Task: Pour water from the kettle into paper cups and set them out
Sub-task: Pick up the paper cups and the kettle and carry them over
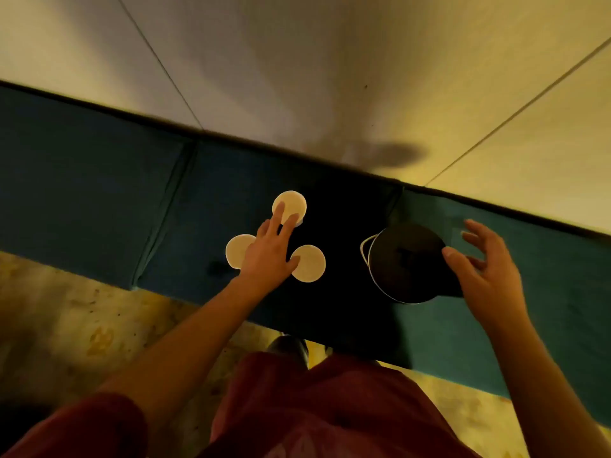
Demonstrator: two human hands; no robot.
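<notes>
Seen from my head camera, looking straight down: a dark teal cloth-covered bench (99, 193) runs across the view, a pale wall behind it and a mottled yellowish floor (66, 325) below. Three paper cups stand on the cloth in a tight triangle — the far cup (292, 201), the left cup (236, 251) and the right cup (310, 264); each shows a round pale top, and I cannot tell whether they hold water. My left hand (271, 249) is spread over them, fingers straight, fingertips resting on the far cup's rim; it holds nothing. Well to the right stands the kettle (405, 262), dark with a thin light rim. My right hand (486, 269) hovers at its right side, fingers loosely spread, thumb touching the lid's edge — not gripping it. My red shorts (330, 408) fill the bottom.
</notes>
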